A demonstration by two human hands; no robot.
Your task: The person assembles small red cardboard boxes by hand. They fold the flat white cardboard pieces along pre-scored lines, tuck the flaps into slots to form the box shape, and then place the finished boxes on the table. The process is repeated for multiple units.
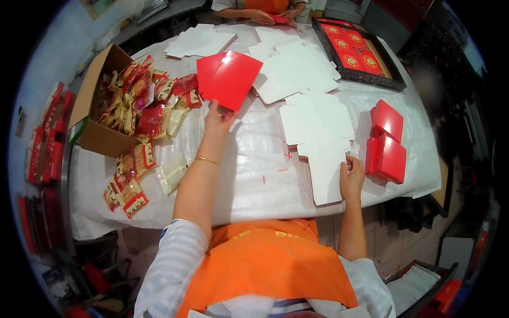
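My left hand (221,117) reaches to the near edge of a fanned pair of glossy red cardboard sheets (229,77), its fingers closed on that edge. Beside the right edge of an unfolded white box blank (318,124) is my right hand (352,177), fingers curled against the blank's narrow near flap. That blank lies flat, pale side up, its outline stepped with tabs. More white blanks (297,69) overlap in a loose pile beyond it. Folded red boxes (388,140) stand just right of my right hand.
A cardboard box (103,130) on its side spills packaged snacks (143,100) at the left. At the far right sits a dark tray (366,77) of red patterned boxes. White sheets (199,41) lie at the back. Across the table, another person's hands (265,17) hold something red.
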